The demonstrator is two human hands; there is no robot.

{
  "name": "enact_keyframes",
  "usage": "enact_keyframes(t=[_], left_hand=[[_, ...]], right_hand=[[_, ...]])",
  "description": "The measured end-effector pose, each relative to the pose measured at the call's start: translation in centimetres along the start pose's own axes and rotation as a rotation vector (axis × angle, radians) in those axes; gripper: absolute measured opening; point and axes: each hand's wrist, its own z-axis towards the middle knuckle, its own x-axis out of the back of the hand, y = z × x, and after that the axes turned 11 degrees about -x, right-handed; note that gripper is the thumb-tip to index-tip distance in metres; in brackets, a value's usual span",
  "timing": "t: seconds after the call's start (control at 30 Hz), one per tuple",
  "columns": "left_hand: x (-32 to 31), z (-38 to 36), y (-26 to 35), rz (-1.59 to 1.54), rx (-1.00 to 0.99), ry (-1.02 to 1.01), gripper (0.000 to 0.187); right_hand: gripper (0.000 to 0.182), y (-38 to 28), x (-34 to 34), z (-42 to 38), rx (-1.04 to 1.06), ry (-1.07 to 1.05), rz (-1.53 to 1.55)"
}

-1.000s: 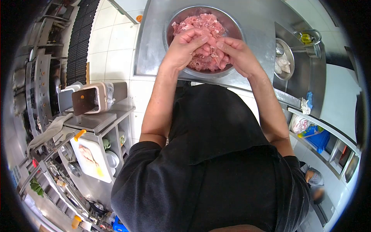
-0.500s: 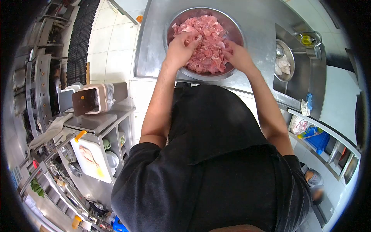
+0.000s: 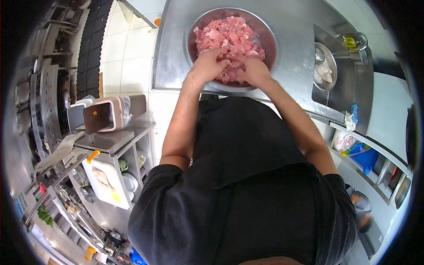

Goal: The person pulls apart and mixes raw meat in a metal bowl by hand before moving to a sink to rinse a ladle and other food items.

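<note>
A wide metal bowl (image 3: 272,56) on the steel counter holds a heap of cut raw meat (image 3: 229,33), pink with pale streaks. My left hand (image 3: 208,66) is in the near left part of the heap, its fingers curled around meat and the thumb on the near side. Close beside it, my right hand (image 3: 254,70) presses into the near middle of the heap, fingers bent into the pieces. The fingertips of both hands are partly hidden in the meat. Some of the bowl's right inner wall shows bare.
Right of the bowl is a sink (image 3: 327,95) with a metal basin (image 3: 334,73) holding pale pieces and a ladle. A steel cart (image 3: 104,140) with plastic bins (image 3: 115,112) stands at left. Another person (image 3: 362,203) appears at lower right.
My right hand has moved left and toward me, bringing it close to my left hand. The left hand has shifted slightly nearer to me. The meat is now heaped differently.
</note>
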Motion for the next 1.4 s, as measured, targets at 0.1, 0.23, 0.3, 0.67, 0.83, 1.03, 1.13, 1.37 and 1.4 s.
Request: enact_keyframes(t=[0.1, 0.23, 0.3, 0.67, 0.83, 1.03, 1.13, 1.37, 1.4], left_hand=[[-0.9, 0.0, -0.7, -0.029, -0.052, -0.032, 0.053], [-0.8, 0.1, 2.7, -0.289, -0.080, 0.012, 0.054], [-0.5, 0.6, 3.6, -0.407, -0.066, 0.060, 0.052], [0.1, 1.8, 3.6, -1.021, 0.004, 0.237, 0.030], [0.3, 1.5, 3.3, -1.070, -0.052, 0.239, 0.030], [1.2, 1.2, 4.0, -1.031, -0.085, 0.211, 0.033], [1.6, 1.1, 4.1, -1.077, -0.069, 0.206, 0.036], [1.0, 1.2, 3.8, -1.137, -0.107, 0.216, 0.042], [1.0, 1.2, 3.8, -1.131, -0.090, 0.204, 0.042]], right_hand=[[0.057, 1.0, 0.4, 0.5, 0.050, 0.067, 0.219], [0.056, -0.4, 3.4, 0.4, 0.108, 0.145, 0.263], [0.055, -0.8, 4.4, 0.1, 0.153, 0.191, 0.276], [0.045, -2.8, 7.1, -1.1, 0.136, 0.223, 0.538], [0.036, -2.9, 7.9, -1.1, 0.110, 0.074, 0.736], [0.037, -2.9, 8.7, -1.1, 0.112, -0.078, 0.854], [0.036, -3.2, 9.1, -1.4, 0.091, -0.127, 0.937], [0.026, -3.6, 8.9, -1.6, -0.026, -0.128, 0.944], [0.025, -3.6, 8.7, -1.5, -0.024, -0.112, 0.938]])
